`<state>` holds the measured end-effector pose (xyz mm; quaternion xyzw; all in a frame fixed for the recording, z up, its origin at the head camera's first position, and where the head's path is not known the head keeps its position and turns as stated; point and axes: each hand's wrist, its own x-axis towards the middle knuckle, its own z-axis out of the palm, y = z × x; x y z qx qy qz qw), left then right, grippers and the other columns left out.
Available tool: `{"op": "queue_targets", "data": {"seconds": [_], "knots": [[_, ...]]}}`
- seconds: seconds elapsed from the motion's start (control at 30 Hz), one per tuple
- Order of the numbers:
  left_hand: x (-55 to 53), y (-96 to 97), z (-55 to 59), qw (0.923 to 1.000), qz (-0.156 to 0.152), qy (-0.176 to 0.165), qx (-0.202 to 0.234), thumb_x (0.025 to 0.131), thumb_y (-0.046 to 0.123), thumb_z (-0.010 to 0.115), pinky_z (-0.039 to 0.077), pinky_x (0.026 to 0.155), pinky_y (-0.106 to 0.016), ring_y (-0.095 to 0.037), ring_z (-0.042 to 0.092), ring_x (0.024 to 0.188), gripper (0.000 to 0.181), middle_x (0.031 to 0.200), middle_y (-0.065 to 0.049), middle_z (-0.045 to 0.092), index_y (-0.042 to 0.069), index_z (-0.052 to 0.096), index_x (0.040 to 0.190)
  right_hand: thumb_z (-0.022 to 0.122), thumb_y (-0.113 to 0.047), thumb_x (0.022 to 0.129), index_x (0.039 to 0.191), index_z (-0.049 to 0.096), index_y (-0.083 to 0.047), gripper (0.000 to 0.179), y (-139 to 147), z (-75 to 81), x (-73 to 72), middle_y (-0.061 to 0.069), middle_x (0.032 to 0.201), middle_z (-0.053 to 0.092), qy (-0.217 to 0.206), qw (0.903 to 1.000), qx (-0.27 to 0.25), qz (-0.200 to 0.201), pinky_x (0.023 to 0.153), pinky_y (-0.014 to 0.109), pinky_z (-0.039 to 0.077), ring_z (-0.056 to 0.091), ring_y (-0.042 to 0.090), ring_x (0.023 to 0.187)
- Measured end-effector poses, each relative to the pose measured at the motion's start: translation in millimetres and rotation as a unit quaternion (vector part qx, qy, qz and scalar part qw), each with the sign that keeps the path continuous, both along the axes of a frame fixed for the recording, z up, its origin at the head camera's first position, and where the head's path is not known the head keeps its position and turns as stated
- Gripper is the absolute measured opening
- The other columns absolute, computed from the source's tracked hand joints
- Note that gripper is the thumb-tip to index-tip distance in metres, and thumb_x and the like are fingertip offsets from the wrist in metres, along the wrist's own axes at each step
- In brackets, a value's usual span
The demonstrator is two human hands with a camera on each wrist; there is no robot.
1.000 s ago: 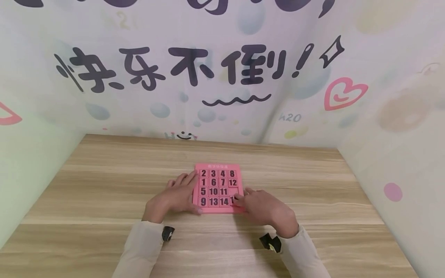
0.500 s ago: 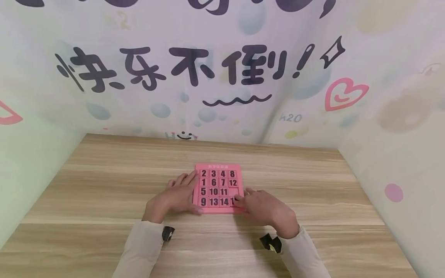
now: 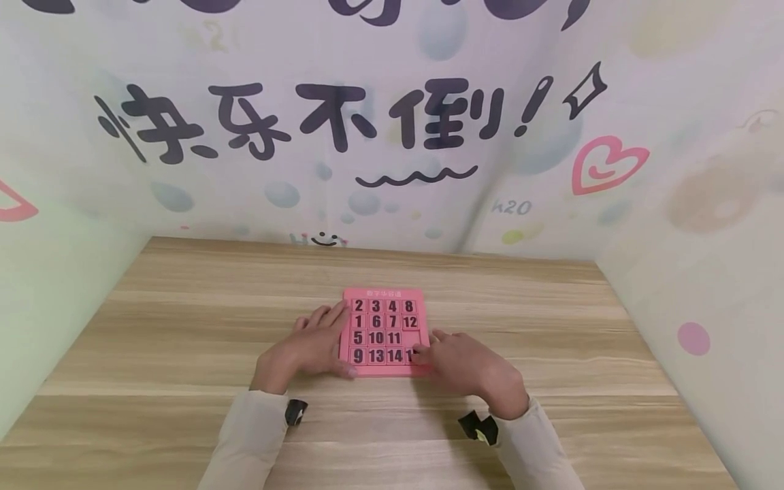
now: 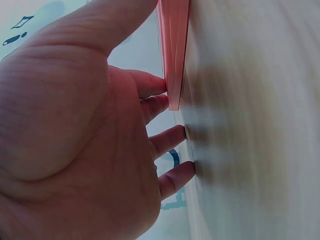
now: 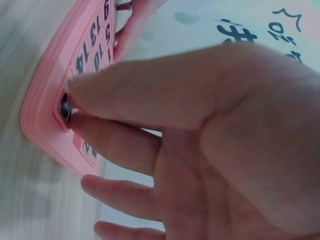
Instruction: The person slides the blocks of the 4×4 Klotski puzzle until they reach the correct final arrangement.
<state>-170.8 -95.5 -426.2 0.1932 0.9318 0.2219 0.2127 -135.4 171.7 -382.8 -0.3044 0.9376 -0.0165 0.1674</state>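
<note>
A pink sliding number puzzle [image 3: 380, 371] lies flat on the wooden table, its black-numbered tiles in rows. My left hand [image 3: 309, 350] rests along its left side, index finger at the upper part and thumb at the near corner. In the left wrist view, two fingertips meet the puzzle's edge [image 4: 174, 60] while the others reach the tabletop. With thumb and index fingertips close together, my right hand [image 3: 462, 364] presses on the near-right corner tile [image 5: 65, 107], partly hiding its number. Directly beyond that tile is a vacant cell [image 3: 412, 337], below tile 12 [image 3: 410, 322].
The light wood-grain table [image 3: 214, 286] extends around the puzzle. A printed white backdrop [image 3: 275, 204] with black lettering stands behind it, and pale walls close both sides. Black wrist devices [image 3: 297, 412] sit at both cuffs.
Under my right fingertips, the corner tile has slipped slightly toward me over the last second. My left hand and the puzzle have stayed put.
</note>
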Motion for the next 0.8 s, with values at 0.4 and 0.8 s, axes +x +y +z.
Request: {"op": "queue_targets", "data": {"seconds": [0.4, 0.8], "knots": [[-0.8, 0.5, -2.3, 1.0000, 0.000, 0.003, -0.002, 0.075, 0.049, 0.083, 0.016, 0.118, -0.058, -0.038, 0.009, 0.151, 0.118, 0.168, -0.011, 0.004, 0.004, 0.013, 0.159, 0.055, -0.022, 0.102, 0.145, 0.051, -0.012, 0.045, 2.5, -12.3, -10.6, 0.014, 0.154, 0.041, 0.053, 0.9953, -0.055, -0.060, 0.110, 0.059, 0.037, 0.032, 0.047, 0.142], [-0.5, 0.7, -3.7, 1.0000, -0.002, 0.003, -0.008, 0.075, 0.049, 0.082, 0.016, 0.118, -0.057, -0.038, 0.008, 0.151, 0.118, 0.168, -0.010, 0.004, 0.004, 0.012, 0.159, 0.045, -0.045, 0.104, 0.152, 0.039, -0.011, 0.060, 0.3, -28.9, -19.6, 0.008, 0.159, 0.033, 0.037, 0.9920, -0.063, -0.103, 0.114, 0.059, 0.030, 0.024, 0.043, 0.147]]}}
